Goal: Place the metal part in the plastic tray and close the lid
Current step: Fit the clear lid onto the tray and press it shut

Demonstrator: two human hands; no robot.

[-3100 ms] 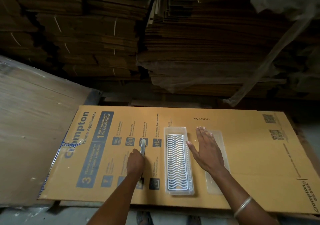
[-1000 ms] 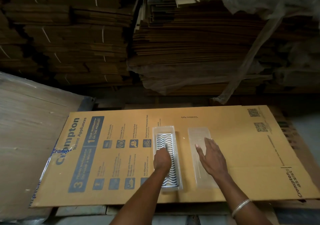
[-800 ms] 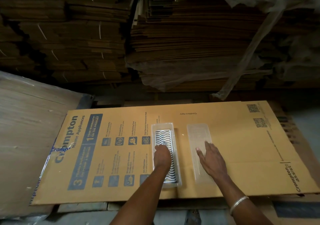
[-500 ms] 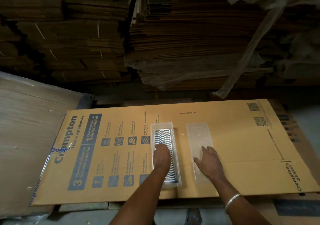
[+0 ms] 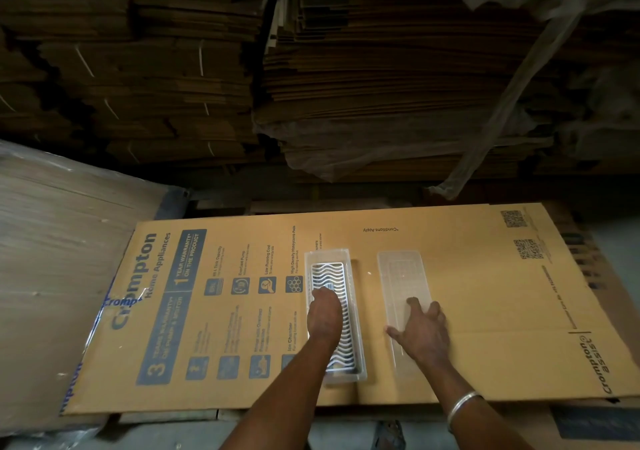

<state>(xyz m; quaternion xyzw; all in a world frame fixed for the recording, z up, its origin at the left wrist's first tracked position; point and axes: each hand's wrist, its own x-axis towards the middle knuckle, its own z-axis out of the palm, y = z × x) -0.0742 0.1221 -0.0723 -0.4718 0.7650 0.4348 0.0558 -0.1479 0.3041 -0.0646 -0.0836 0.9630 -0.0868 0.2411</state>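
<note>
A clear plastic tray (image 5: 354,278) lies lengthwise on a flattened printed carton (image 5: 485,297), with a white wavy-slotted grid (image 5: 329,271) inside it. My left hand (image 5: 323,318) rests over the middle of the tray, fingertips closed on a small shiny metal part (image 5: 327,287) that touches the grid. To the right, apart from the tray, lies the clear lid (image 5: 401,273), flat on the carton. My right hand (image 5: 424,335) spans the lid's near half, thumb at its left edge and fingers over its top and right edge. The lid's near end is hidden under that hand.
Tall stacks of flattened cardboard (image 5: 381,85) rise directly behind the carton, partly draped in plastic film (image 5: 512,96). A film-wrapped cardboard bundle (image 5: 52,259) sits at the left. The carton's near edge overhangs its support, with floor below.
My left hand carried the metal part from the carton's left side onto the grid in the tray. My right hand slid back along the lid and its thumb hooked the lid's left edge.
</note>
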